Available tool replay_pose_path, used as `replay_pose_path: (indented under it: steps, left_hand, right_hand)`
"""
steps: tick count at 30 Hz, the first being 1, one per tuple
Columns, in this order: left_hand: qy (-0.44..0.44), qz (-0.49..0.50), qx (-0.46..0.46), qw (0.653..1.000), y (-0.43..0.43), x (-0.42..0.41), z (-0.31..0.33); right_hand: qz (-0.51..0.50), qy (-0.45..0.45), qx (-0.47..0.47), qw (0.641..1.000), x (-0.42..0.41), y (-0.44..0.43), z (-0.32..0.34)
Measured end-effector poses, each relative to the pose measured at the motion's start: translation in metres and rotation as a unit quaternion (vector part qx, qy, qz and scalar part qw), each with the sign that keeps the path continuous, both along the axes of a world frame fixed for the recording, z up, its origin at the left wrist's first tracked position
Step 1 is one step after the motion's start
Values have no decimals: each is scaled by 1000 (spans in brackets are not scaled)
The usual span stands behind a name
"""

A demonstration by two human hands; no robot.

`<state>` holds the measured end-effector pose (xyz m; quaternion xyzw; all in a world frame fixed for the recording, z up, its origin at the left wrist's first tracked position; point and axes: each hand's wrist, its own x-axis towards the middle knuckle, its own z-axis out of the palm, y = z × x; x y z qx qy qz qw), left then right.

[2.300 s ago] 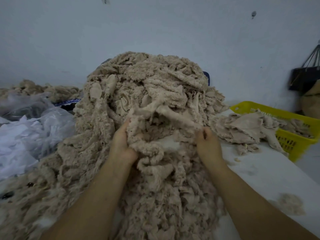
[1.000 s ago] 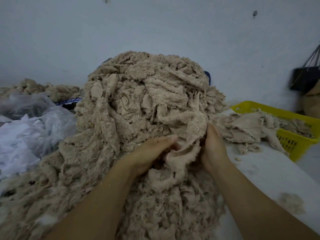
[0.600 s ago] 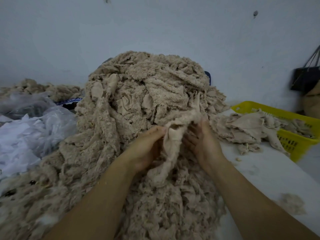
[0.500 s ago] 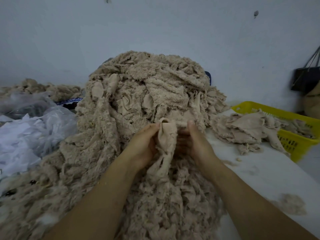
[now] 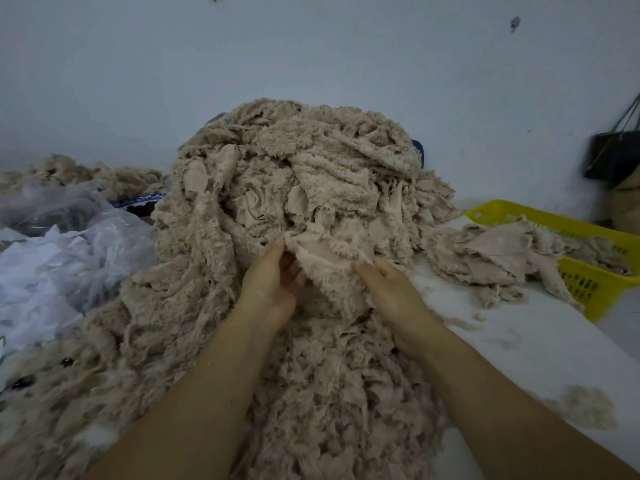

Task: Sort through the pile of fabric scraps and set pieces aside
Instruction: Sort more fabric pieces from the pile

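Clear plastic bags [image 5: 69, 258] left of pile [image 5: 294, 168]. At pile's front, left hand [image 5: 273, 289] pinches a fleecy scrap [image 5: 325, 258]; right hand [image 5: 391, 292] grips its other edge. Right of pile: separate pieces [image 5: 485, 258], yellow basket [image 5: 588, 284], on bench [image 5: 519, 341].

I note the left hand [image 5: 273, 289] pinching the top corner of a fuzzy beige scrap [image 5: 332, 268], the right hand [image 5: 391, 292] gripping its right edge, before the tall pile [image 5: 304, 168]. At right, loose scraps [image 5: 485, 258] drape over a yellow basket [image 5: 585, 284] rim onto the tabletop [image 5: 519, 341].
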<state>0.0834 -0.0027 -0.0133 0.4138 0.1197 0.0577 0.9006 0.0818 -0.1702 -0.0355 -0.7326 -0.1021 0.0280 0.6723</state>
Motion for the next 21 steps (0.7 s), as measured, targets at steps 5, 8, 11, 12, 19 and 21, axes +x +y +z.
replay_pose_path:
  steps: [5,8,11,12,19,21]
  left_hand:
    - [-22,-193,209,958,-12,-16,4]
    - [-21,-211,256,943,-16,-18,-1]
    - [-27,-220,253,942,-16,-17,-4]
    - [-30,-221,251,942,-16,-18,-3]
    - [7,-171,220,960,-17,-17,0]
    - [6,-182,177,967,-15,-17,0]
  right_hand:
    - [10,-6,63,998,-3,4,2]
    - [-4,9,86,996,0,2,0]
    - [-29,19,86,996,4,-1,1]
    - [-32,15,87,996,6,-2,0]
    - [-55,-15,107,993,4,-1,1]
    - [-57,-6,110,992,5,-3,3]
